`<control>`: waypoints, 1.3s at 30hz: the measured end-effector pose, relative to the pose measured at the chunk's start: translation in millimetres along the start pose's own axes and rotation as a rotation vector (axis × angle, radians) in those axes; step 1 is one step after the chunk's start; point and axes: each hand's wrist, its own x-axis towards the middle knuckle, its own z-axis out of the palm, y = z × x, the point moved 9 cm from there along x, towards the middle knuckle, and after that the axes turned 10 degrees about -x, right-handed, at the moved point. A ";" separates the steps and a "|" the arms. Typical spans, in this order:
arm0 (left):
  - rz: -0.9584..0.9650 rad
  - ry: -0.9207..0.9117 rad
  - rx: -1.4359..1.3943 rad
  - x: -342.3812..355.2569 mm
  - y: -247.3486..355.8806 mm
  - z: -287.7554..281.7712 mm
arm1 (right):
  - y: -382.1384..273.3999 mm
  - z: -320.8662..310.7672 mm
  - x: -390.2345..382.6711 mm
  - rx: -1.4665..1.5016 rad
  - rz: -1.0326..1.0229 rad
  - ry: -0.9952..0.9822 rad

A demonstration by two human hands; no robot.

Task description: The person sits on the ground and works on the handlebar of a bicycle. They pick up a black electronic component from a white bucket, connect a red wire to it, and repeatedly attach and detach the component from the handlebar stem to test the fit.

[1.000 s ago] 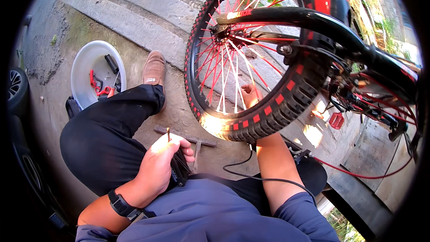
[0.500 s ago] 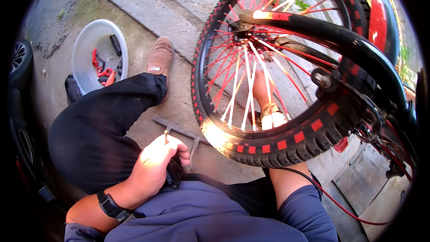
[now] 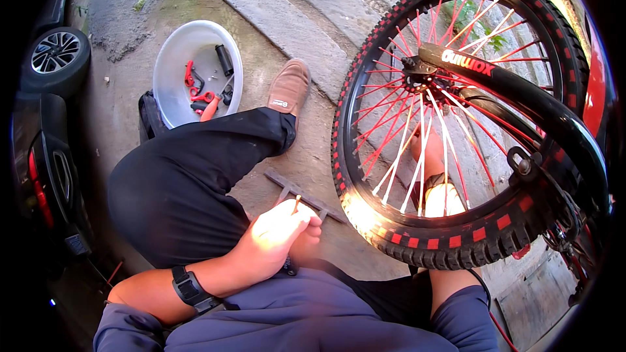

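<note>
My left hand (image 3: 280, 231) is closed in front of my lap, and a short, thin, brownish bolt-like piece (image 3: 297, 204) sticks up from between its thumb and fingers. To the right stands a bicycle wheel (image 3: 447, 242) with a black tyre bearing red squares and red and pale spokes. My right arm passes under the tyre, so my right hand (image 3: 428, 150) is seen through the spokes, below the hub (image 3: 419, 77). Spokes and glare partly cover that hand, and its grip is unclear. A glossy black fork (image 3: 554, 107) runs from the hub toward the right.
A white bucket (image 3: 160, 85) holding red and black tools stands at the left beyond my knee, a dark bag (image 3: 149, 116) beside it. A metal stand (image 3: 277, 177) lies on the ground past my left hand. A parked car's wheel (image 3: 59, 52) is far left; concrete steps (image 3: 287, 10) rise behind.
The view has shifted left, so the scene sits farther right and more of the car shows. My left hand still holds the small piece; my right hand remains behind the spokes.
</note>
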 end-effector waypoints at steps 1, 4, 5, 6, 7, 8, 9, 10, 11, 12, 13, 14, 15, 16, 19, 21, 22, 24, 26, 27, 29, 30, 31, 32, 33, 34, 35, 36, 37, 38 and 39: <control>0.006 -0.008 0.005 0.3 0.1 0.7 | 1.1 1.6 0.6 -0.004 0.001 -0.003; 0.017 -0.025 -0.009 0.6 -1.0 1.9 | 3.0 8.5 3.0 -0.016 -0.003 -0.018; 0.015 -0.027 -0.030 0.3 -1.9 2.4 | 3.3 11.1 3.1 -0.021 -0.004 -0.022; 0.013 -0.030 -0.052 0.0 -2.3 2.6 | 3.9 13.6 3.3 -0.027 -0.005 -0.027; 0.010 -0.033 -0.037 -0.1 -1.5 3.0 | 4.6 14.8 3.4 -0.033 -0.004 -0.029; 0.006 -0.037 -0.020 0.0 -0.2 3.3 | 4.3 16.8 2.1 -0.035 -0.002 -0.033; 0.002 -0.042 -0.003 -0.1 1.2 3.3 | 4.9 17.8 1.2 -0.038 0.002 -0.034; 0.027 -0.089 -0.009 0.4 1.7 4.5 | 5.5 17.2 -0.9 -0.043 0.005 -0.037; 0.024 -0.084 0.004 0.2 0.7 3.1 | 4.9 17.5 -3.1 -0.052 0.009 -0.038; 0.020 -0.080 0.019 0.6 1.0 3.5 | 5.0 16.2 -5.0 -0.055 0.011 -0.036; 0.021 -0.069 0.025 -0.9 1.3 4.7 | 2.6 15.0 -4.0 -0.058 0.001 -0.039; 0.014 -0.076 0.024 -2.2 0.4 6.4 | -1.4 14.5 -5.7 -0.061 -0.008 -0.041; 0.008 -0.085 0.023 -3.4 -0.8 7.8 | -6.4 12.9 -9.5 -0.061 -0.026 -0.042; -0.001 -0.108 0.028 -3.9 -0.3 10.0 | -7.0 9.2 -16.1 -0.070 -0.028 -0.040; 0.036 -0.177 0.073 -9.3 3.8 20.4 | -20.4 -4.7 -45.1 -0.090 -0.060 -0.034; 0.070 -0.280 0.067 -17.3 7.5 30.2 | -32.0 -13.5 -74.2 -0.092 -0.097 -0.029; 0.078 -0.320 0.090 -21.6 9.9 34.3 | -40.6 -18.0 -88.7 -0.103 -0.125 -0.029; 0.117 -0.391 0.071 -31.7 9.4 41.6 | -57.5 -28.9 -113.8 -0.112 -0.192 -0.032; 0.121 -0.463 0.037 -37.5 2.4 46.4 | -76.7 -38.3 -135.8 -0.097 -0.245 -0.039; 0.122 -0.497 0.020 -40.2 -0.4 48.6 | -84.6 -42.4 -143.6 -0.076 -0.252 -0.056; 0.127 -0.532 0.064 -43.9 -5.3 51.9 | -101.9 -53.7 -148.3 0.031 -0.176 -0.166; 0.136 -0.543 0.103 -45.6 -6.5 52.8 | -104.1 -58.7 -151.6 0.193 -0.021 -0.278; 0.152 -0.550 0.131 -47.1 -7.8 53.5 | -110.6 -69.0 -153.8 0.350 0.151 -0.370; 0.171 -0.557 0.100 -48.5 -8.4 55.2 | -118.2 -78.7 -161.1 0.494 0.340 -0.423; 0.194 -0.569 0.123 -50.0 -8.4 56.3 | -131.0 -90.9 -167.1 0.827 0.445 -0.346; 0.216 -0.587 0.141 -52.5 -5.7 57.4 | -151.6 -110.2 -165.5 0.738 0.435 -0.328; 0.242 -0.598 0.164 -52.8 -4.6 59.5 | -172.1 -126.6 -163.0 0.654 0.420 -0.309; 0.329 -0.558 0.094 -50.4 -4.0 60.6 | -202.5 -153.3 -155.7 0.369 0.319 -0.389; 0.338 -0.569 0.138 -47.7 -6.0 63.2 | -223.5 -169.9 -152.2 0.083 0.219 -0.457; 0.340 -0.579 0.186 -47.3 -7.0 64.1 | -221.3 -172.6 -157.7 0.117 0.341 -0.520; 0.343 -0.588 0.233 -47.8 -9.0 63.8 | -229.9 -180.8 -157.8 0.076 0.313 -0.532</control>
